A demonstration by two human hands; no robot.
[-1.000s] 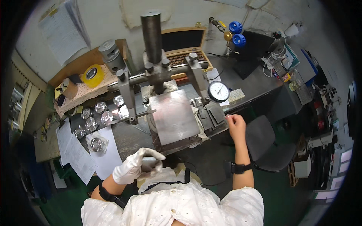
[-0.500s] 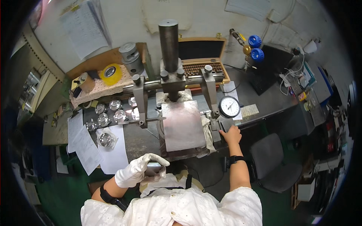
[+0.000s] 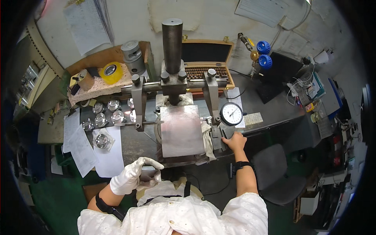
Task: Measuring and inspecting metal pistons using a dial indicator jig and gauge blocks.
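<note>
My left hand (image 3: pixel 131 178), in a white glove, is close to my chest and closed around a small grey metal part (image 3: pixel 149 181). My bare right hand (image 3: pixel 235 141), with a black wristband, rests on the metal base just below a round dial gauge (image 3: pixel 232 114) at the bench's front right. Its fingers curl over the base, and I cannot see whether they grip it. Between my hands lies a flat steel plate (image 3: pixel 182 131) under a dark vertical column (image 3: pixel 172 45) with a crossbar.
Several shiny round metal parts (image 3: pixel 105 113) sit left of the plate, one more (image 3: pixel 102 141) on white paper sheets. An open wooden case (image 3: pixel 205 58) stands behind, a yellow tape roll (image 3: pixel 111 73) back left, a grey chair (image 3: pixel 274 170) lower right.
My right hand came down from the air at the right onto the base under the dial gauge. The view shifted closer. My left hand stayed by my chest.
</note>
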